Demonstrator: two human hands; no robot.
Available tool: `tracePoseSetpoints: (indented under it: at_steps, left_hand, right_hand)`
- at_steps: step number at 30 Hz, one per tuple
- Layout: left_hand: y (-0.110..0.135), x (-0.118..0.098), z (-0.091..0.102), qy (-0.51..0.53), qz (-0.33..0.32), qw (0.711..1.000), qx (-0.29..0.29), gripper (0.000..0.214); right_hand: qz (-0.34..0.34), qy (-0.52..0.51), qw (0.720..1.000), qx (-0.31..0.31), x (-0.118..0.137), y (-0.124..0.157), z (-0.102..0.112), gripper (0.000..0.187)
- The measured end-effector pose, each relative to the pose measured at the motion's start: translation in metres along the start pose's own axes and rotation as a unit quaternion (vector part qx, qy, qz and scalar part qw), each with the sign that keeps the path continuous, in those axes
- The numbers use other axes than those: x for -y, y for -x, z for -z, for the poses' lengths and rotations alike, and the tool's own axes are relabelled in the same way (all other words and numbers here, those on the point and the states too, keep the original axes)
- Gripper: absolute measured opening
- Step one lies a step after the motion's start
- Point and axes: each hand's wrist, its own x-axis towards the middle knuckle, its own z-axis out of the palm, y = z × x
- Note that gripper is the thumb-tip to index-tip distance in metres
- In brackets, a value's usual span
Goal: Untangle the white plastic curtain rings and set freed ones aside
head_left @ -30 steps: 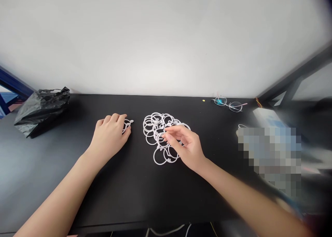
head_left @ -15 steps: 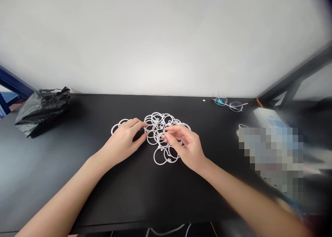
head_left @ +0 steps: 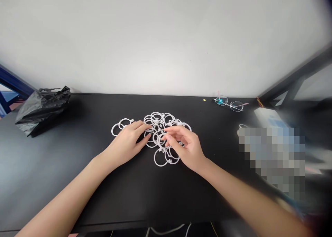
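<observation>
A heap of thin white plastic rings (head_left: 160,156) with small eyelets lies on the black table, many of them overlapping. At the left side of the heap my left hand (head_left: 127,136) rests its fingertips on the rings, thumb and fingers apart. My right hand (head_left: 188,143) reaches in from the right, its thumb and a bent finger close together on a ring near the middle; the exact grip is partly hidden. Left of the heap, a separate pair of white rings (head_left: 114,130) lies partly behind my left hand.
A crumpled black plastic bag (head_left: 43,109) stands at the far left. Toward the back right lie wire-framed glasses (head_left: 236,106) and a tiny yellow bit (head_left: 204,100). A white box (head_left: 269,116) and a blurred-out patch are on the right. A pale wall rises behind the black table (head_left: 145,199).
My left hand has shifted slightly right and down, uncovering more of the separate rings. Some rings under its fingertips have moved a little. My right hand stays almost in place.
</observation>
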Motion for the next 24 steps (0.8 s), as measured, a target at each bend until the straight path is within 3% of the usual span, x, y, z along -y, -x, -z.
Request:
tracePoseSetpoints:
  at_steps: [12, 24]
  left_hand:
    - [-0.0018, -0.0037, 0.0015, 0.128, 0.078, 0.987, -0.051, 0.02]
    - [-0.0043, -0.0043, 0.0045, 0.39, 0.179, 0.903, 0.036, 0.027]
  right_hand:
    - [0.012, 0.015, 1.0, 0.001, 0.0004, -0.0007, 0.0001, 0.013]
    - [0.012, 0.023, 1.0, 0.005, 0.0031, -0.001, -0.0003, 0.012]
